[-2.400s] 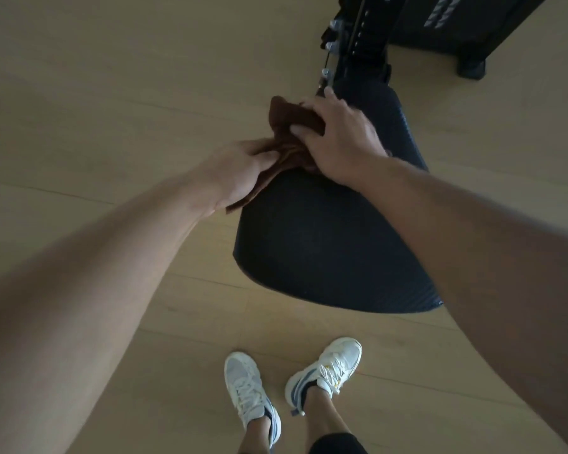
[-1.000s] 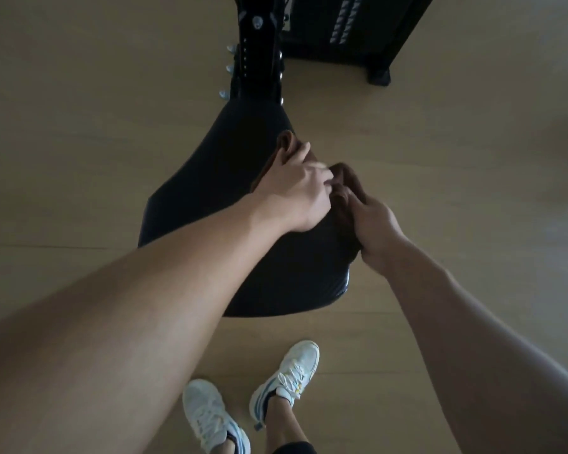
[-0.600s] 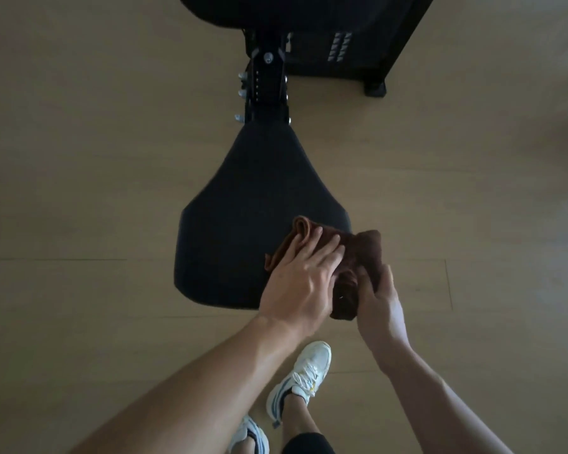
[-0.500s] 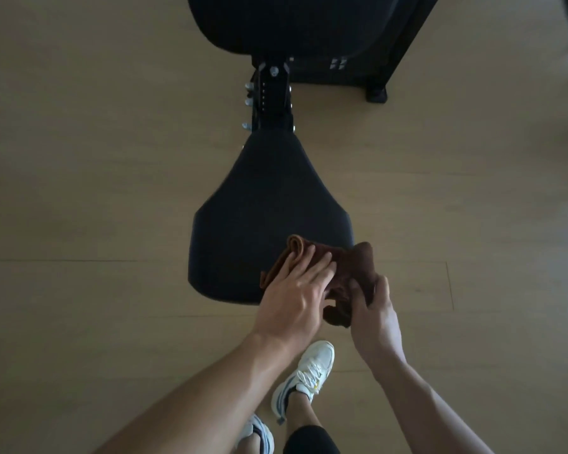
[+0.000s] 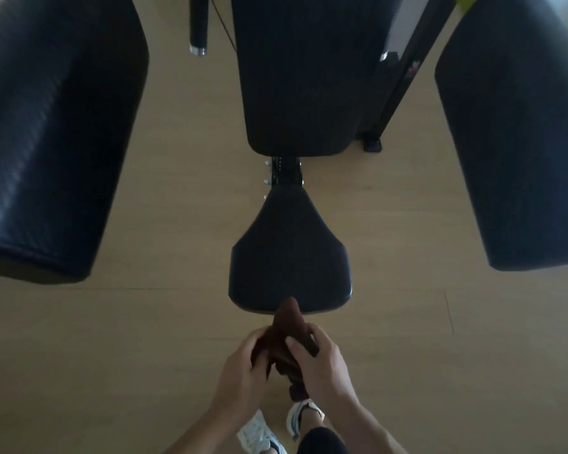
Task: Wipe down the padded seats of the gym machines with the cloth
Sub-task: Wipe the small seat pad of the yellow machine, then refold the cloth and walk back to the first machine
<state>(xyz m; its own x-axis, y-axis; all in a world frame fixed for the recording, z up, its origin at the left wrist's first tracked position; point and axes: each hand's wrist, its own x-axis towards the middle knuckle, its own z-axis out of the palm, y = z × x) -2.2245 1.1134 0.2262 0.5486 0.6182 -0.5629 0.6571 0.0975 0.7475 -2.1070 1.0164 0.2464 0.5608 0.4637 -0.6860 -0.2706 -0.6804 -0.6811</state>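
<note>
Both hands have come off the seat pad since half a second ago, when the left palm lay flat on the cloth at the pad's near right corner; the view has also pulled back, bringing more of the machine into sight. Now the left hand (image 5: 243,368) and the right hand (image 5: 322,362) hold the brown cloth (image 5: 287,332) bunched between them, in front of the person. The left fingers are curled around the cloth's left side, and the right thumb and fingers clamp its right side. One end of the cloth sticks up beyond the grip and overlaps the near edge of the black padded seat (image 5: 289,253) in the view; whether it touches the pad cannot be told. Another end hangs below the hands.

Beyond the seat, further from the grip, a metal adjustment post (image 5: 284,173) joins it to the black back pad (image 5: 302,77). Two large black arm pads flank the scene, one far to the left (image 5: 53,132) and one far to the right (image 5: 518,132) of the grip. Below the hands, white sneakers (image 5: 259,434) stand on the wooden floor (image 5: 112,355).
</note>
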